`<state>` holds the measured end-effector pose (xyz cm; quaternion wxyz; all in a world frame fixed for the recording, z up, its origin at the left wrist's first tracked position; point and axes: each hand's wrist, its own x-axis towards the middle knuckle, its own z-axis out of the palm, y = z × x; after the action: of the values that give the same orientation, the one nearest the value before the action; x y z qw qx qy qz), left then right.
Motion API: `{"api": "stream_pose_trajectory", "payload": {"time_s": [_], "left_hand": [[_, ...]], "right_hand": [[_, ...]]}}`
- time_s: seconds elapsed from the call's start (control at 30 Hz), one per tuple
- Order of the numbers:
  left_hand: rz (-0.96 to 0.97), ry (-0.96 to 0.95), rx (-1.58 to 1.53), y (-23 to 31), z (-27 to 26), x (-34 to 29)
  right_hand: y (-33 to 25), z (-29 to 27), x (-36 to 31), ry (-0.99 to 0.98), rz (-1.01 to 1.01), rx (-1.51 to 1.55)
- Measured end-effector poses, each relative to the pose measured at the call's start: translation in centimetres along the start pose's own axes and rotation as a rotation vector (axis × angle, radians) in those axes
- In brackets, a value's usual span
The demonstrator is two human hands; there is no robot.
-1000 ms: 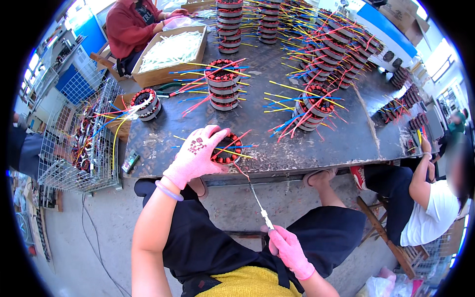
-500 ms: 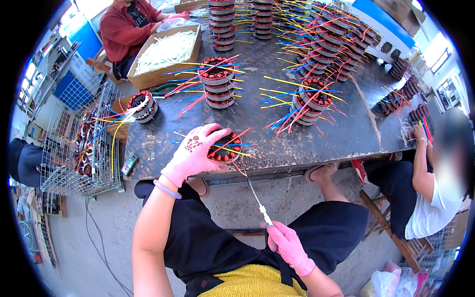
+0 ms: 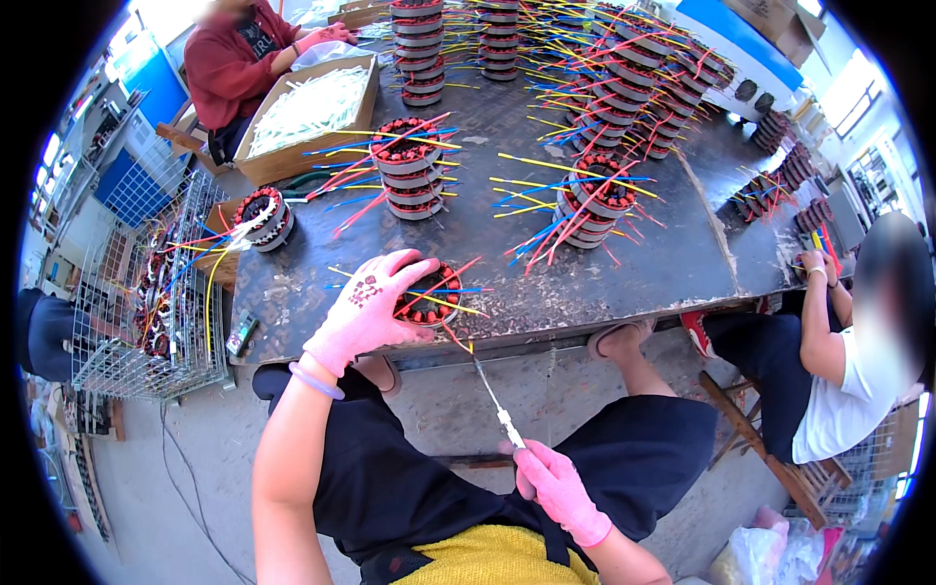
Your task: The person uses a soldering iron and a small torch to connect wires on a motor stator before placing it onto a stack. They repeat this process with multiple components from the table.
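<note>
My left hand (image 3: pixel 363 310), in a pink glove, grips the left side of a motor stator (image 3: pixel 429 315) at the table's front edge. Its thumb and fingers are curved round the ring. Red coils line the stator, and red, blue and yellow leads stick out across it. My right hand (image 3: pixel 558 495), also gloved in pink, is closed round a thin-shafted hand tool (image 3: pixel 506 421) with a white section above the grip. The tool's slim tip points up at leads hanging from the stator's near side; whether it touches them is too small to tell.
Stator stacks (image 3: pixel 410 175) with coloured leads stand across the dark table (image 3: pixel 331 292). A cardboard box (image 3: pixel 261 171) of white strips lies back left. A wire cage (image 3: pixel 146 331) stands at the left. Co-workers sit at back left and right.
The view has shifted slightly, moving the whole scene a little left. Both hands keep their grips; a yellow lead end now shows by the tool's tip.
</note>
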<state>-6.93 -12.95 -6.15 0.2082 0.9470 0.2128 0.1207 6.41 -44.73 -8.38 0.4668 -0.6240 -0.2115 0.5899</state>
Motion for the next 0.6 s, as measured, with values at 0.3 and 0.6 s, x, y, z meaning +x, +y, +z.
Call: {"api": "stream_pose_trajectory", "payload": {"time_s": [0.3,0.6], "left_hand": [[-0.001,0.012,-0.014,-0.08,0.26,0.11],[-0.002,0.015,-0.024,-0.06,0.21,0.03]], "right_hand": [[-0.15,0.13,-0.11,0.002,-0.009,-0.024],[-0.45,0.13,-0.24,0.004,0.028,0.004]]}}
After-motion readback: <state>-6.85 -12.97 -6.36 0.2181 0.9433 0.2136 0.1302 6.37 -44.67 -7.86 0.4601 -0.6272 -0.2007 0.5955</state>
